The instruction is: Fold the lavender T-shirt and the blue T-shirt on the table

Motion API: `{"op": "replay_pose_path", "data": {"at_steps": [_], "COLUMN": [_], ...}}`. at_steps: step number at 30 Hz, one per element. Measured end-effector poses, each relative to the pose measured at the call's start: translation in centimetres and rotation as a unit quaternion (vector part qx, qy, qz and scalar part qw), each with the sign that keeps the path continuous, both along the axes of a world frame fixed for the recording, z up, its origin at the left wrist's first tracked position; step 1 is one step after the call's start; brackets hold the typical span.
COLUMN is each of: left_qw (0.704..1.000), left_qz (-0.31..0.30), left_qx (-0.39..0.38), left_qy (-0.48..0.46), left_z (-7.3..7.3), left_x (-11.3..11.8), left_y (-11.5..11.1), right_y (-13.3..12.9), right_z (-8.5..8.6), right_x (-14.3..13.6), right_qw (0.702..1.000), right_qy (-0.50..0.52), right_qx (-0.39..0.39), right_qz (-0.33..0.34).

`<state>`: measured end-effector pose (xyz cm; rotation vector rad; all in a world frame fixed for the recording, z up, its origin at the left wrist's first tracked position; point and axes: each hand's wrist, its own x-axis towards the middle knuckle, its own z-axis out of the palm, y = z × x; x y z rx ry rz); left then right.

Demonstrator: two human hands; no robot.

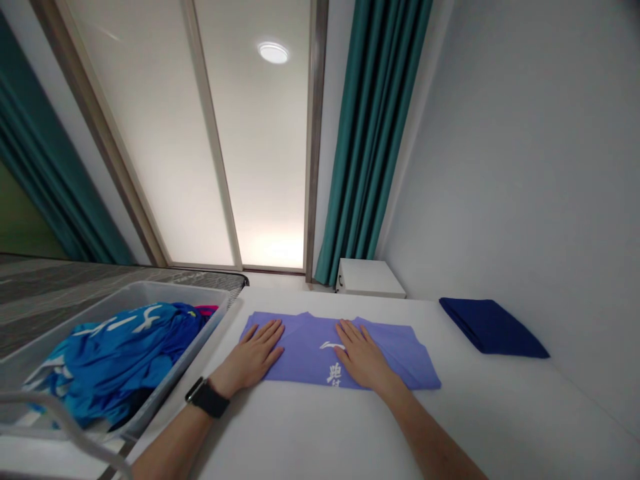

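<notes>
A purple T-shirt [305, 347] with white lettering lies folded into a wide strip on the white table [310, 433]. Flat on its left part rests my left hand [257, 353], fingers stretched out; a black watch is on that wrist. My right hand [365, 353] presses flat near the middle of the shirt, beside the white print, with its fingers extended. Neither hand grips the cloth. To the right, close to the wall, lies a folded dark blue garment [493, 327].
On the left stands a clear plastic bin [200, 360] holding crumpled blue clothes [125, 347]. A grey curved handle or tube [70, 420] crosses the lower left corner. Beyond the table are a small white cabinet [370, 277], a teal curtain [375, 133] and frosted sliding doors [265, 167].
</notes>
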<state>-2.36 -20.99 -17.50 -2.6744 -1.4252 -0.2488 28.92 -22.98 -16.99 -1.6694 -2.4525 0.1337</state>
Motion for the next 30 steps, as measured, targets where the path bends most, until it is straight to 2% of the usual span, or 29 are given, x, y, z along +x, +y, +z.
{"op": "replay_pose_path", "data": {"at_steps": [6,11,15,18,20,23,26,30], "left_qw": [1.000,1.000,0.999,0.997,0.996,0.997,0.997,0.996], "left_qz": [-0.023,-0.002,-0.002,-0.043,-0.065,-0.066,-0.061,-0.074], "left_qx": [-0.009,-0.006,0.021,0.039,0.041,0.029,0.023,0.021], "left_qy": [-0.001,-0.012,-0.030,-0.047,-0.049,-0.042,-0.044,-0.051], "left_z": [-0.2,0.2,1.5,2.2,2.0,1.1,0.3,0.1], "left_x": [-0.4,-0.1,2.1,4.6,6.0,6.8,6.6,5.9], "left_y": [0.4,0.2,-1.0,-2.1,-2.7,-2.9,-2.7,-2.5], "right_y": [0.7,0.7,0.7,0.7,0.8,0.8,0.7,0.4], "right_z": [0.0,-0.2,-0.4,-0.6,-0.6,-0.6,-0.3,-0.1], "right_x": [0.7,0.7,0.6,0.6,0.6,0.6,0.4,0.0], "right_qw": [1.000,1.000,1.000,1.000,1.000,1.000,1.000,0.999], "right_qy": [-0.013,-0.019,-0.015,-0.013,-0.013,-0.012,-0.009,-0.008], "right_qx": [-0.010,-0.002,0.008,0.010,0.010,0.008,0.003,-0.009], "right_qz": [-0.012,-0.019,-0.017,-0.016,-0.016,-0.015,-0.023,-0.031]}}
